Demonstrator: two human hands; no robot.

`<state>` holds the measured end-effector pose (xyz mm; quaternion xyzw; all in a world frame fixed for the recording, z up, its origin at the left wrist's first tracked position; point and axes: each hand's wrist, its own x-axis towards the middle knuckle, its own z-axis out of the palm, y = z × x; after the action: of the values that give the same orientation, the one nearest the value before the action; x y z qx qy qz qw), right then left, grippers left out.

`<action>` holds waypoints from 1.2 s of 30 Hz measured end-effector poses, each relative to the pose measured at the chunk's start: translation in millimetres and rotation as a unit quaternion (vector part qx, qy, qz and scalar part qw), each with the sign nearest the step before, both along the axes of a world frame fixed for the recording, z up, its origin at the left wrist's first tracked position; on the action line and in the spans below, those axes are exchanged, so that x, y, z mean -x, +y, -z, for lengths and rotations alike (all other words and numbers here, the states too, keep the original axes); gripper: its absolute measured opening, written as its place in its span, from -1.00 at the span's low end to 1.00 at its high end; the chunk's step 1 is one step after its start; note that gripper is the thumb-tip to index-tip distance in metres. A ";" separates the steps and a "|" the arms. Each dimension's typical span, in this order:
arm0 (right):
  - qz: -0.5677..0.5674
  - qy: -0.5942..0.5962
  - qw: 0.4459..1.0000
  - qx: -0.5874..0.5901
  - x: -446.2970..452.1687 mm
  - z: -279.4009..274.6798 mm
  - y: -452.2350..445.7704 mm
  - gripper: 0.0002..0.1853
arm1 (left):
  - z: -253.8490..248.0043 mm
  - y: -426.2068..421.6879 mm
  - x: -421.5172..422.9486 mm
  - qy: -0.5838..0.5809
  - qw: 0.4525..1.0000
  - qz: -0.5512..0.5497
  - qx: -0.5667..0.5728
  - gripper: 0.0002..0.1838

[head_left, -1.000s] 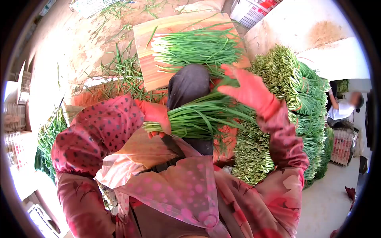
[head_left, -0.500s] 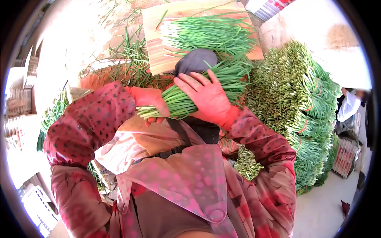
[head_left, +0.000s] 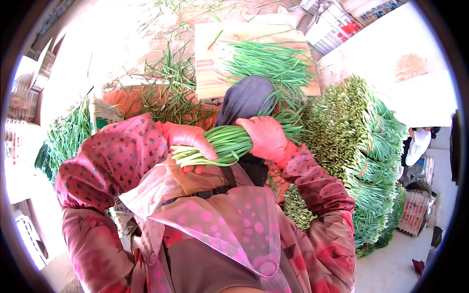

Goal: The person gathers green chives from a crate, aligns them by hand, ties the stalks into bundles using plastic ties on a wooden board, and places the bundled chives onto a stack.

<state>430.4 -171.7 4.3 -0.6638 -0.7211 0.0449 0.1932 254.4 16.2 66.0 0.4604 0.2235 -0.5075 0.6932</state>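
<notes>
Bunch of green stalks: centre of the frame, held in both hands, pale ends to the left, leaves trailing to the upper right.
Stack of tied bundles: right of the frame. I see pale ends massed on its left side and leaves on its right; I judge that the shared orientation keeps the layers even.
Wooden board: upper centre. I read it as a flat support, placed within reach.
Layer of loose stalks: on the board, roughly parallel, leaves running right; the alignment probably makes gathering easier.
Scattered stalks: upper left of centre, crossing at all angles; I cannot tell why they lie there.
Right hand: just right of centre, closed over the leafy part of the bunch, likely to limit spreading.
Left hand: left of centre, curled around the bunch near its pale ends, fingertips showing below; I judge that this keeps the ends together.
Red ties: on the stack, presumably binding individual bundles.
</notes>
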 end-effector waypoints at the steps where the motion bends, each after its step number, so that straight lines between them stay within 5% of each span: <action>1: 0.006 -0.006 1.000 0.000 5.2 -0.5 -1.7 -0.69 | 2.2 -0.4 5.5 -0.006 1.000 0.006 0.000 -0.53; 7: 0.014 -0.042 0.994 0.095 24.7 -3.2 -9.3 -0.62 | 23.5 -4.4 27.6 -0.038 0.998 -0.031 0.049 -0.50; 12: 0.019 -0.048 0.995 0.085 29.2 3.8 -10.2 -0.60 | 24.4 -1.1 31.4 -0.025 0.999 -0.014 0.042 -0.46; 14: 0.019 -0.046 0.997 0.063 32.2 -2.0 -5.7 -0.76 | 31.1 -2.7 37.6 -0.024 0.997 -0.046 0.054 -0.47; 25: 0.015 -0.060 0.994 0.089 33.3 2.4 0.6 -0.69 | 33.4 3.0 42.2 -0.016 0.992 -0.092 0.085 -0.44; 29: 0.017 -0.063 0.983 0.170 26.1 -7.9 7.8 -0.66 | 55.7 14.3 37.5 -0.033 0.986 -0.055 0.154 -0.29; 32: 0.048 0.008 0.995 0.089 -3.5 -37.5 13.7 -0.72 | 90.1 28.3 21.5 -0.069 0.897 -0.230 0.372 -0.08; 33: 0.101 0.028 0.986 0.130 -18.6 -53.7 17.3 -0.67 | 45.9 32.0 14.5 -0.104 0.883 -0.336 0.310 -0.05; 35: 0.184 0.026 0.981 0.053 -54.4 -64.8 21.5 -0.61 | 78.7 58.4 13.9 -0.199 0.901 -0.357 0.146 -0.06; 36: 0.221 -0.026 0.973 0.066 -77.9 -71.7 25.8 -0.54 | 54.3 58.0 7.6 -0.174 0.899 -0.398 0.053 -0.12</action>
<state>508.3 -145.8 76.0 -0.8189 -0.5568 0.0313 0.1357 246.8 74.3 11.7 0.3769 0.2365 -0.1120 0.8885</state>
